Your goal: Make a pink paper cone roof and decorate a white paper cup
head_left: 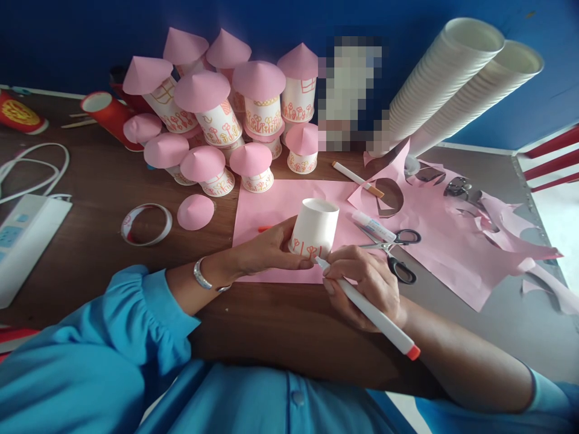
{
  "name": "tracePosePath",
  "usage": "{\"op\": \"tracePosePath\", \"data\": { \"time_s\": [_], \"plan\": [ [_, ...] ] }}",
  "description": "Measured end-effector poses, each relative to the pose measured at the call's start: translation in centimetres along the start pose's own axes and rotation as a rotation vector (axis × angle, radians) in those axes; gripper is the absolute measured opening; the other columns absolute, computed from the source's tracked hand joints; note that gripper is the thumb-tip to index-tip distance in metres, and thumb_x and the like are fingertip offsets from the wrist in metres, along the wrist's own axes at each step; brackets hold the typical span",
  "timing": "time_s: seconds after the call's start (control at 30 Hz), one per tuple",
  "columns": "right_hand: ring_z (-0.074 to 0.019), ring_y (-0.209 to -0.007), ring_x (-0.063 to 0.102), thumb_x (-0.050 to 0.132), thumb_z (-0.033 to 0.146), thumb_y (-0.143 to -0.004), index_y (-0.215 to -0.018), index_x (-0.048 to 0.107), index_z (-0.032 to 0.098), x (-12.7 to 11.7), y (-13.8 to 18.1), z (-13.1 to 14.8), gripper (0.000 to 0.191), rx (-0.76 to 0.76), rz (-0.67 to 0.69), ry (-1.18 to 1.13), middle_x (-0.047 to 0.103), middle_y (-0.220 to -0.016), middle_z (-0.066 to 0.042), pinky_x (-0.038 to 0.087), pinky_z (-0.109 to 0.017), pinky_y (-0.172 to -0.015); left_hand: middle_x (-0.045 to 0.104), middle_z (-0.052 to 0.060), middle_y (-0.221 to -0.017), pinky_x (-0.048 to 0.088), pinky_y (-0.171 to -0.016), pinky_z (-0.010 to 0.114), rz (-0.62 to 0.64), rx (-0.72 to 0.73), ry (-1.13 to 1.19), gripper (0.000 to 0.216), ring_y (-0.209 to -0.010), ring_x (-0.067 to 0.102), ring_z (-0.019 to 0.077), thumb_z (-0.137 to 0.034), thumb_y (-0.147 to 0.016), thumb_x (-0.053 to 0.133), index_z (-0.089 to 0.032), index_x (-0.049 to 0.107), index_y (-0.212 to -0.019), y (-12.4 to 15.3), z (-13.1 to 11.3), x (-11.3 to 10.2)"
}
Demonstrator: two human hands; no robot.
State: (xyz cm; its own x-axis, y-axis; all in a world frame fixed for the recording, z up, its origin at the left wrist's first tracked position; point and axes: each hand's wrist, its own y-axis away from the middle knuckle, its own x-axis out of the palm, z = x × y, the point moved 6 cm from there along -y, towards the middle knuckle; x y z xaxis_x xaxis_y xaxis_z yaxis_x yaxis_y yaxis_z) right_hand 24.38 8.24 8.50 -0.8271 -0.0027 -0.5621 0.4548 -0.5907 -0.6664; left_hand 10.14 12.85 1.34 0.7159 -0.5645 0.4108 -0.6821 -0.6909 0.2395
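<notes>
My left hand (pixel 266 248) grips a white paper cup (pixel 314 226) tilted on its side over a pink paper sheet (pixel 271 208). Small orange flower marks run along the cup's lower rim. My right hand (pixel 366 286) holds a white marker with an orange end (pixel 375 316), its tip touching the cup's rim by the drawn flowers. A silver bracelet sits on my left wrist.
Several finished cup houses with pink cone roofs (pixel 217 114) crowd the back. Scissors (pixel 395 250), a glue stick (pixel 373 226), a pencil (pixel 357 179) and pink paper scraps (pixel 474 241) lie right. Two long cup stacks (pixel 452 78) lean at the back right. A tape ring (pixel 146 223), loose pink cone (pixel 195 211) and power strip (pixel 22 241) lie left.
</notes>
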Motion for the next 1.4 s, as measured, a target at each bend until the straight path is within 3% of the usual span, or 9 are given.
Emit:
{"op": "tracePosePath", "data": {
  "time_s": [0.47,0.77,1.03,1.23,1.4],
  "plan": [
    [-0.0152,-0.064,0.068,0.057,0.007,-0.091,-0.103,0.055,0.023,0.25,0.16,-0.17,0.020,0.042,0.022,0.038,0.063,-0.078,0.000,0.055,-0.027,-0.055,0.065,0.002,-0.104,0.049,-0.084,0.030,-0.006,-0.010,-0.018,0.050,-0.095,0.061,0.0165,-0.031,-0.077,0.088,-0.020,0.060,-0.117,-0.07,0.26,-0.25],
    [-0.0173,-0.064,0.067,0.058,0.006,-0.090,-0.101,0.055,0.021,0.11,0.07,-0.02,0.018,-0.025,-0.003,-0.026,0.062,-0.076,-0.001,0.054,-0.028,-0.053,0.066,0.003,-0.107,0.051,-0.086,0.033,-0.062,0.002,-0.069,0.061,-0.098,0.063,0.0195,-0.033,-0.075,0.089,-0.020,0.055,-0.124,-0.04,0.24,-0.55],
    [-0.0173,-0.064,0.068,0.059,0.006,-0.089,-0.104,0.056,0.020,0.32,0.28,0.02,0.021,-0.034,0.008,-0.079,0.064,-0.078,-0.002,0.057,-0.028,-0.056,0.065,0.000,-0.095,0.054,-0.079,0.031,0.022,-0.009,-0.029,0.055,-0.090,0.064,0.0170,-0.029,-0.069,0.093,-0.020,0.057,-0.109,-0.06,-0.02,0.18],
    [-0.0180,-0.067,0.069,0.058,0.007,-0.091,-0.105,0.056,0.020,0.07,0.18,0.29,0.020,-0.062,0.005,-0.098,0.066,-0.078,-0.002,0.060,-0.030,-0.058,0.065,0.003,-0.108,0.056,-0.077,0.030,-0.087,-0.044,-0.056,0.076,-0.100,0.065,0.0204,-0.027,-0.065,0.095,-0.023,0.051,-0.126,-0.03,0.31,-0.47],
    [-0.0182,-0.069,0.070,0.058,0.008,-0.092,-0.104,0.056,0.020,-0.08,0.14,0.48,0.017,-0.068,-0.001,-0.111,0.066,-0.077,-0.003,0.061,-0.030,-0.060,0.066,0.006,-0.114,0.056,-0.085,0.033,-0.053,-0.011,-0.104,0.068,-0.106,0.065,0.0218,-0.029,-0.070,0.093,-0.020,0.054,-0.124,-0.10,0.38,-0.45]
  ]
}}
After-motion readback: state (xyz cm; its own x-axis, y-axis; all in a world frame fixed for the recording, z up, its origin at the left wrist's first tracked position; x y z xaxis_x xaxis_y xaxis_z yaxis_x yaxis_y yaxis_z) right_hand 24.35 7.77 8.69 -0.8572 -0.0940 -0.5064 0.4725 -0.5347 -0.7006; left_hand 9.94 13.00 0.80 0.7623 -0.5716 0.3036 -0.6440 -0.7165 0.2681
